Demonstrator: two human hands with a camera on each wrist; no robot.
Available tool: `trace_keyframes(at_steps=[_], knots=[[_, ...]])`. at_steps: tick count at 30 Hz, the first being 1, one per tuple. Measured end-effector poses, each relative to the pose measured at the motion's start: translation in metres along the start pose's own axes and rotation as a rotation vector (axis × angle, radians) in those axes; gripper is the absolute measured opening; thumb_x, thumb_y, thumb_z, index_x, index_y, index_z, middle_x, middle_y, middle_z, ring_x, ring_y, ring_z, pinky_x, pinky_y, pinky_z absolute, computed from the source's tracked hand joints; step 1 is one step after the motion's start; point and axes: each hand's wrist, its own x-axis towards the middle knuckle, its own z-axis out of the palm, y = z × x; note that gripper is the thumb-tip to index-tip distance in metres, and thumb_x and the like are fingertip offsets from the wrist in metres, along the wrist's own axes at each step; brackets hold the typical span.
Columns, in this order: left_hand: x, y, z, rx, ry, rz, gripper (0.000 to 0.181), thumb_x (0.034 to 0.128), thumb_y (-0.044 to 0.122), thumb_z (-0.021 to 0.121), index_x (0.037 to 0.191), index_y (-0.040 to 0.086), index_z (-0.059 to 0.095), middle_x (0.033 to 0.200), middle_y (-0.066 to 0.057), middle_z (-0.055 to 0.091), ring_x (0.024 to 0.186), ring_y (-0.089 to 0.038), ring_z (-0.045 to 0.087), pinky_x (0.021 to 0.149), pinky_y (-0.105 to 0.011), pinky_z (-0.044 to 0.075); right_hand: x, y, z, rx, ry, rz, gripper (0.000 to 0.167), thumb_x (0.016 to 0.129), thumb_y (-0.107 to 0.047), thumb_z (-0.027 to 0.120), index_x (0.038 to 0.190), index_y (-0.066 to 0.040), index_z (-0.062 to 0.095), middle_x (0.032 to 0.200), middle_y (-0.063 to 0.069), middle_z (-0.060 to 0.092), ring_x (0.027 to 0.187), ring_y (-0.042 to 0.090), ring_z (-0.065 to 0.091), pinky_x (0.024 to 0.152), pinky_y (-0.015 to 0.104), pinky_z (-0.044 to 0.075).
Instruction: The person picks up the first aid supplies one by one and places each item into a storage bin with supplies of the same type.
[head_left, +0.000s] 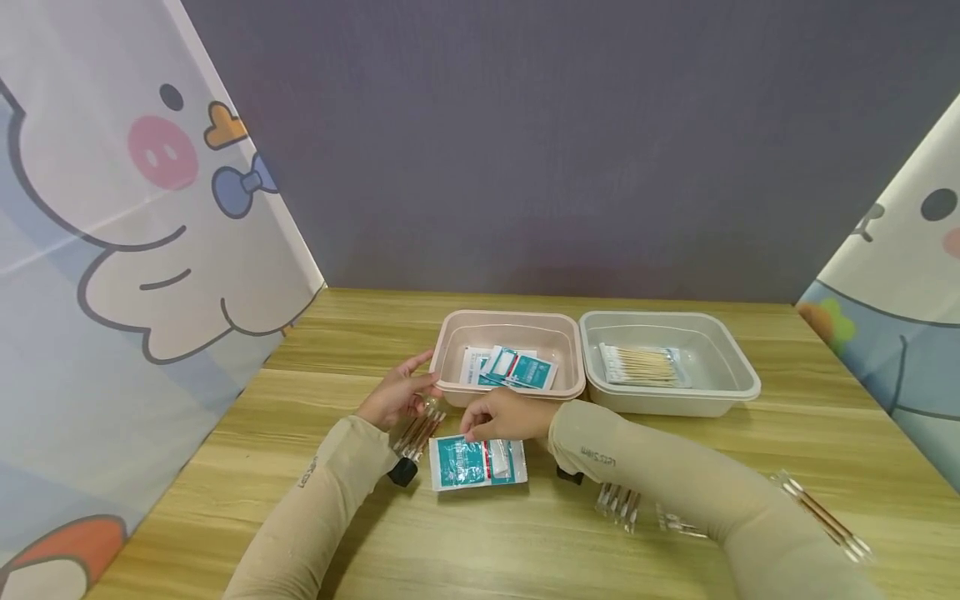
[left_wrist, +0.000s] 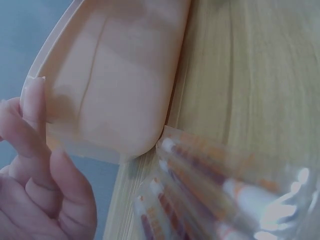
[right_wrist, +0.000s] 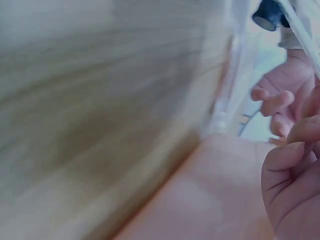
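Wood-grained table [head_left: 360, 333]. Rectangular grey plastic tub [head_left: 675, 404]: wooden swabs [head_left: 645, 367] already in. Pink plastic tub [head_left: 517, 327]: teal-and-white packets [head_left: 528, 371] in. Left hand [head_left: 397, 395], loose-fingered, at pink rim; right hand [head_left: 513, 415] pinches another teal-and-white packet [head_left: 463, 463] before it. Seemingly left: that packet, clear-wrapped brown swabs [head_left: 618, 505].

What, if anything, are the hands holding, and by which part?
The right hand pinches the teal-and-white sachet by its far edge, toward the pink bin. The left hand is at the bin's rim; whether it grips cannot be told.
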Motion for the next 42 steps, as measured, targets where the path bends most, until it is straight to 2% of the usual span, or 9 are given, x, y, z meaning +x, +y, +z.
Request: trace_keyframes(at_steps=[7,13,21,26,30,35,42], knots=[[-0.002,-0.004,0.001,0.017,0.022,-0.019,0.058,0.0993,0.01,0.051,0.152,0.012,0.026,0.067,0.002,0.065,0.042,-0.004,0.044,0.044,-0.017,0.039,-0.005,-0.01,-0.009,0.027,0.03,0.0,0.007,0.091,-0.011,0.067,0.091,-0.005,0.071,0.071,-0.007,0.061,0.062,0.002,0.051,0.059,0.019,0.045],[-0.003,-0.008,-0.001,-0.005,0.003,-0.02,0.06,0.0999,0.011,0.05,0.153,0.011,0.022,0.067,0.002,0.065,0.043,-0.004,0.044,0.045,-0.017,0.04,-0.006,-0.019,-0.02,0.05,0.079,-0.003,0.008,0.09,-0.011,0.067,0.091,-0.004,0.071,0.071,-0.007,0.062,0.062,0.003,0.05,0.059,0.019,0.044],[0.0,-0.006,-0.002,-0.036,-0.024,0.008,0.061,0.1005,0.01,0.048,0.153,0.009,0.018,0.066,0.002,0.064,0.04,-0.003,0.046,0.042,-0.016,0.04,-0.007,-0.03,-0.035,0.153,0.154,0.054,0.012,0.09,-0.011,0.066,0.095,-0.001,0.071,0.072,-0.005,0.062,0.066,0.007,0.051,0.063,0.023,0.045],[0.002,-0.006,-0.002,-0.04,-0.04,0.017,0.061,0.1004,0.008,0.046,0.153,0.008,0.016,0.064,0.001,0.062,0.039,-0.003,0.047,0.042,-0.016,0.041,-0.006,-0.031,-0.042,0.112,0.197,0.067,0.012,0.09,-0.011,0.067,0.094,-0.001,0.071,0.073,-0.005,0.063,0.066,0.006,0.051,0.063,0.022,0.044],[0.002,-0.006,-0.002,-0.042,-0.027,0.015,0.063,0.0989,0.005,0.046,0.154,0.009,0.016,0.063,0.001,0.058,0.04,-0.003,0.046,0.042,-0.017,0.042,-0.005,-0.032,-0.047,0.085,0.214,0.087,0.011,0.09,-0.012,0.067,0.094,-0.002,0.071,0.073,-0.005,0.063,0.066,0.007,0.051,0.063,0.022,0.044],[-0.001,-0.005,-0.001,-0.048,-0.03,0.013,0.066,0.0968,0.003,0.047,0.154,0.009,0.014,0.064,0.002,0.056,0.04,-0.003,0.046,0.043,-0.017,0.043,-0.004,-0.036,-0.058,0.1,0.249,0.14,0.014,0.092,-0.014,0.065,0.098,-0.003,0.071,0.079,-0.001,0.067,0.065,0.008,0.055,0.061,0.023,0.047],[-0.001,-0.003,-0.001,-0.058,-0.04,0.016,0.066,0.0972,0.003,0.047,0.154,0.009,0.013,0.068,0.002,0.059,0.039,-0.002,0.047,0.042,-0.017,0.043,-0.002,-0.038,-0.072,0.097,0.305,0.137,0.017,0.093,-0.014,0.064,0.103,-0.002,0.071,0.085,0.001,0.069,0.068,0.01,0.057,0.063,0.025,0.047]])
